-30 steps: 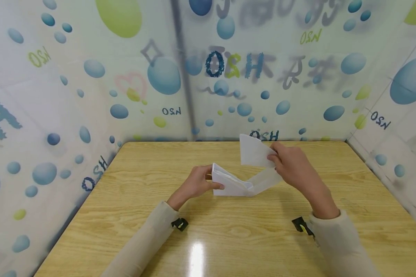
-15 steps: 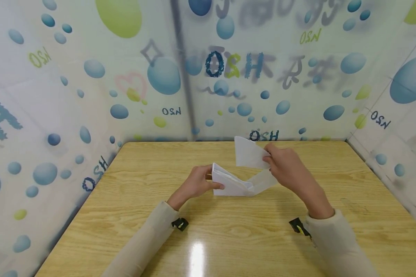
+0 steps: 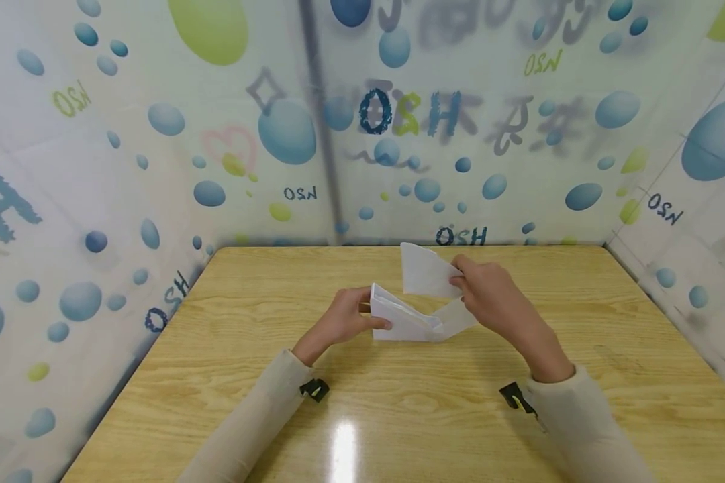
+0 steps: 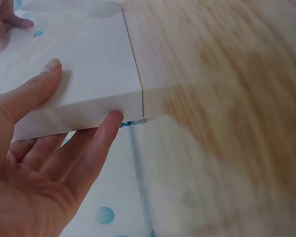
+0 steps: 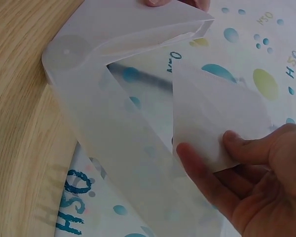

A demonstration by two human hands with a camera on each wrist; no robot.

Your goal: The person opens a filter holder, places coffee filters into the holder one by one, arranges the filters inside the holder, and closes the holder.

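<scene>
A white, box-shaped packet point(image 3: 401, 322) stands over the table's middle, its upper edge gaping. My left hand point(image 3: 346, 318) grips its left end, thumb on the near face and fingers behind, as the left wrist view also shows. From the packet's right corner a translucent white strip point(image 3: 454, 319) slants up and passes behind my right hand point(image 3: 494, 295). That hand pinches the right corner of a folded white sheet point(image 5: 212, 113) between thumb and fingers. The sheet is raised above and right of the packet's opening. In the right wrist view a round translucent patch point(image 5: 66, 52) marks the packet's corner.
The wood-grain table point(image 3: 266, 282) has a light reflection near its front. A white sheet wall point(image 3: 242, 174) with blue and green dots and lettering closes off the back and both sides. A black clip-like mount point(image 3: 314, 390) sits at each wrist.
My right hand has moved left and slightly down with the folded sheet, closer to the packet. The left hand and the packet have stayed in place.
</scene>
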